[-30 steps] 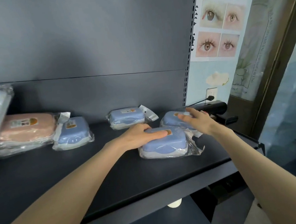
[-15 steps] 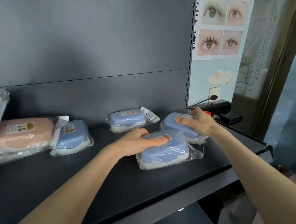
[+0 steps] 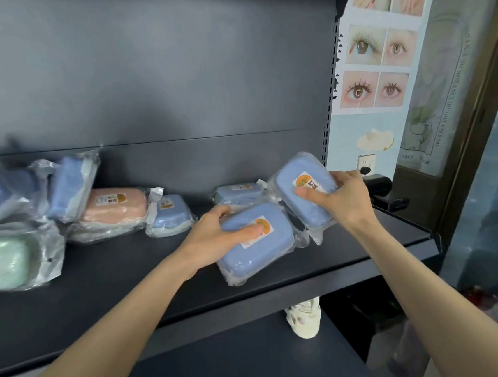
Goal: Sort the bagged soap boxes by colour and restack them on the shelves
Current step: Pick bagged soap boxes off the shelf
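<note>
Your shelf (image 3: pixel 99 294) is far from sorted: toward its left end a green box (image 3: pixel 2 263), a pink box (image 3: pixel 115 205) and blue ones lie mixed. Your left hand (image 3: pixel 216 237) grips one blue box (image 3: pixel 256 248) by the front edge. Your right hand (image 3: pixel 343 200) clasps a second blue box (image 3: pixel 302 189), tilted, near the right end. There's open room front-left. Mind the black device (image 3: pixel 378 185) at the right edge.

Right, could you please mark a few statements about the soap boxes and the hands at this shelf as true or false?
1. The left hand grips a blue soap box. True.
2. The right hand is empty. False: it grips a second blue box, which is tilted.
3. The pink box lies to the right of both hands. False: it lies to their left on the shelf.
4. A green box lies at the far left. True.
</note>
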`<state>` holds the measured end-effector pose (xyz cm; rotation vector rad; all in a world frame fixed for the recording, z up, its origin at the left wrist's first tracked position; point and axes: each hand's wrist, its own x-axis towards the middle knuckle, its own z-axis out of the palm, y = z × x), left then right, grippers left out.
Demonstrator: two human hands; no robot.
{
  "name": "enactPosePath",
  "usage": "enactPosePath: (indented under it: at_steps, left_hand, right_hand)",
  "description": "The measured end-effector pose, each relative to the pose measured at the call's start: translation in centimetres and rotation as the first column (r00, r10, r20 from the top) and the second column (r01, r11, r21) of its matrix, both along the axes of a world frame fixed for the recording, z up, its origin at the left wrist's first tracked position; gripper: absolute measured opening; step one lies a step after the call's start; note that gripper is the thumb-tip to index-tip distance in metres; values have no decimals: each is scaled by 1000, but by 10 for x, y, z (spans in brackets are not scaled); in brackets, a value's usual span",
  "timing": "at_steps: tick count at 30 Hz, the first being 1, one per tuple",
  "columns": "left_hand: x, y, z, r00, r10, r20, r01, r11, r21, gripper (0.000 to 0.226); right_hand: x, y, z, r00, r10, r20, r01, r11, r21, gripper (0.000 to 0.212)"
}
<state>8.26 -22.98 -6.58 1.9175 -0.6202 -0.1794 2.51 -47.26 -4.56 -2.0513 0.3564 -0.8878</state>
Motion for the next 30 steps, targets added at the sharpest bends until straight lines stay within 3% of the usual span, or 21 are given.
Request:
enactPosePath:
  at_steps: [4,7,9,12,15,18,23,30]
  left_hand:
    - [-38,52,9,996,85,-37,-90,983,-157,58]
    - [-80,96,11,986,165,14,-157,959,-236,46]
    - [-110,130,8,977,208,44,-192,951,-243,53]
    - [-150,182,1,960,271,68,-249,939,-236,60]
    - [-188,224,-3,933,355,57,-327,903,-278,67]
    - [-227,260,-7,922,381,72,-338,880,-333,54]
    - [-301,328,-25,888,454,75,-390,830,-400,65]
    - [-409,423,-83,803,595,25,-532,735,-421,59]
  right_hand:
    - [-39,55,12,993,2,115,-5,1000,21,56]
    - [-75,104,16,980,29,198,-48,995,89,54]
    - [-100,138,16,973,65,221,-92,989,115,55]
    - [-138,190,9,968,130,216,-158,980,121,56]
    - [-173,240,0,959,196,205,-226,965,134,44]
    - [-209,286,-5,947,233,222,-272,949,160,36]
    - [-267,358,-19,911,331,245,-382,902,203,45]
    - [-335,460,-76,858,484,171,-513,817,263,34]
